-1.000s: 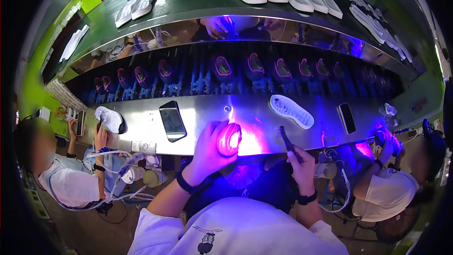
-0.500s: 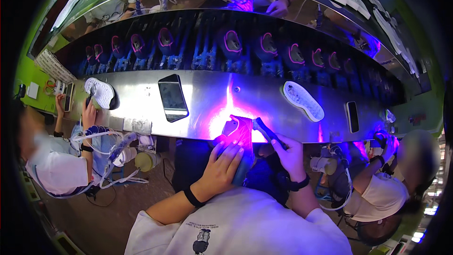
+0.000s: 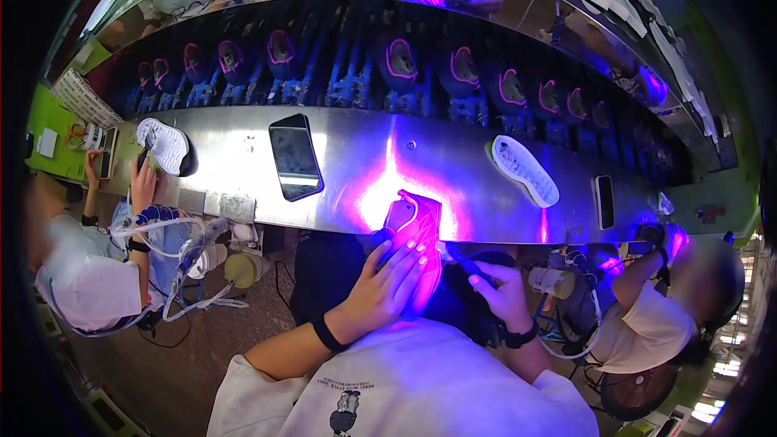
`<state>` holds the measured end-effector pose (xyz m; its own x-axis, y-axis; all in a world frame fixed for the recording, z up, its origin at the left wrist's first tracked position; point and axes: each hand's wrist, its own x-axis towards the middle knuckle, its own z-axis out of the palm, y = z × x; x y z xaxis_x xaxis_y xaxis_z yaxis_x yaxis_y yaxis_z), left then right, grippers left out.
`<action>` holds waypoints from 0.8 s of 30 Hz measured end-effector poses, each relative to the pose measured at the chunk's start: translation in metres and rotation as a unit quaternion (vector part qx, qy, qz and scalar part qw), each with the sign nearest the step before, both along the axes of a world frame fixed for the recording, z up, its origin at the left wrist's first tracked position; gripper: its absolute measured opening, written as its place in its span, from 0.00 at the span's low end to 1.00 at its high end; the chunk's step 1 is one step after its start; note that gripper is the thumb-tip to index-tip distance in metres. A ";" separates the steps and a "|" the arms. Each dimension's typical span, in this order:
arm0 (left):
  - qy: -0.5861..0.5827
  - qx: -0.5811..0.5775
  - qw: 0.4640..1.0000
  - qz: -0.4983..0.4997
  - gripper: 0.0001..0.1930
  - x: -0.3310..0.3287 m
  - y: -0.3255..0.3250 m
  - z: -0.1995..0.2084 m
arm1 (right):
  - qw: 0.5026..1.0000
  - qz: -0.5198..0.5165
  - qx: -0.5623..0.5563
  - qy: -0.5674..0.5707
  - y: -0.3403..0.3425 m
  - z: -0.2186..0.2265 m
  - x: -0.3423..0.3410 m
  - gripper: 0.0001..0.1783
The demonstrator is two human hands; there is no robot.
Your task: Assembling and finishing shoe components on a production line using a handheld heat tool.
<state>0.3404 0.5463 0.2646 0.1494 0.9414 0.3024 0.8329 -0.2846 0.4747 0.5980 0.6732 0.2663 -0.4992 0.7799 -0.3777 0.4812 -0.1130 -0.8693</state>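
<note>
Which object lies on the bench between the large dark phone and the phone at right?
In the head view, a white shoe sole lies between them.

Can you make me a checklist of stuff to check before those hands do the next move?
1. Left hand on the shoe: ok, its fingers lie across it.
2. Right hand holding the dark brush: ok.
3. Brush touching the shoe: cannot tell; its tip is very close to the shoe's edge.
4. Whole shoe over the metal bench: not ok, part of it sticks out past the near edge.
5. White sole on the bench: ok, it lies to the right.
6. Shoe's true colour: cannot tell, pink-purple light covers it.
</note>
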 end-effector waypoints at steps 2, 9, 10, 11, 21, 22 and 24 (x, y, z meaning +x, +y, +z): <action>-0.007 -0.005 1.000 0.001 0.30 0.001 0.000 0.004 | 0.999 0.035 -0.025 0.028 0.003 0.002 0.005 0.17; 0.038 -0.023 0.999 0.013 0.26 0.005 0.008 0.020 | 0.999 -0.021 -0.026 0.009 0.023 0.006 -0.017 0.18; 0.039 -0.023 0.999 0.011 0.26 0.006 0.011 0.023 | 0.999 -0.023 -0.026 0.010 0.020 0.006 -0.011 0.18; 0.030 -0.028 0.999 0.011 0.26 0.007 0.013 0.027 | 0.999 -0.006 -0.031 0.021 0.015 0.005 -0.002 0.19; 0.051 -0.045 0.997 0.027 0.30 0.033 0.038 0.046 | 0.998 -0.028 -0.030 0.049 -0.008 0.033 0.034 0.17; 0.055 -0.045 0.997 0.022 0.30 0.036 0.041 0.047 | 0.997 -0.038 -0.053 0.051 -0.009 0.033 0.036 0.16; 0.067 -0.016 0.997 0.035 0.33 0.042 0.049 0.048 | 0.996 -0.043 -0.044 0.060 -0.007 0.034 0.039 0.16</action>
